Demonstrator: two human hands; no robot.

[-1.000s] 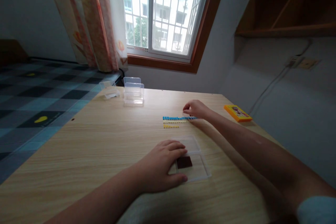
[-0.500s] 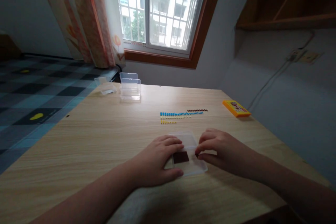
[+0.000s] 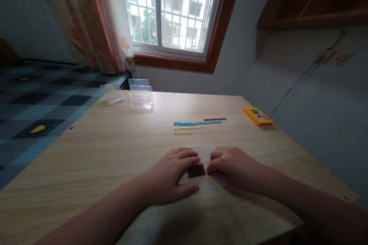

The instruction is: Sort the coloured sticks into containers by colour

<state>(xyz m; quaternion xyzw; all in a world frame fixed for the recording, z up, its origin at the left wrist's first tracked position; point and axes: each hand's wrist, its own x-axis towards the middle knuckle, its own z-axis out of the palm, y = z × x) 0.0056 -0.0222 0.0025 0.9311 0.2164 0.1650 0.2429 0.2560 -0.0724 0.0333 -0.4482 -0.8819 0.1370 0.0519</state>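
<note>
Free passage over the surface (image 3: 86,153): a broad lane runs between the rows of small pieces (image 3: 197,123) and the clear boxes (image 3: 140,101), another between the rows and the orange box (image 3: 258,116); at the transparent case (image 3: 203,154), the left hand (image 3: 175,174) and right hand (image 3: 231,166) obstruct either side

The pale wood-grain surface (image 3: 94,153) carries an open clear case (image 3: 204,154) in its near half. Beyond it lie rows of small yellow, white, blue and brown pieces (image 3: 184,124). Clear boxes (image 3: 140,103) stand far left; an orange-yellow box (image 3: 258,117) lies by the right edge.
</note>
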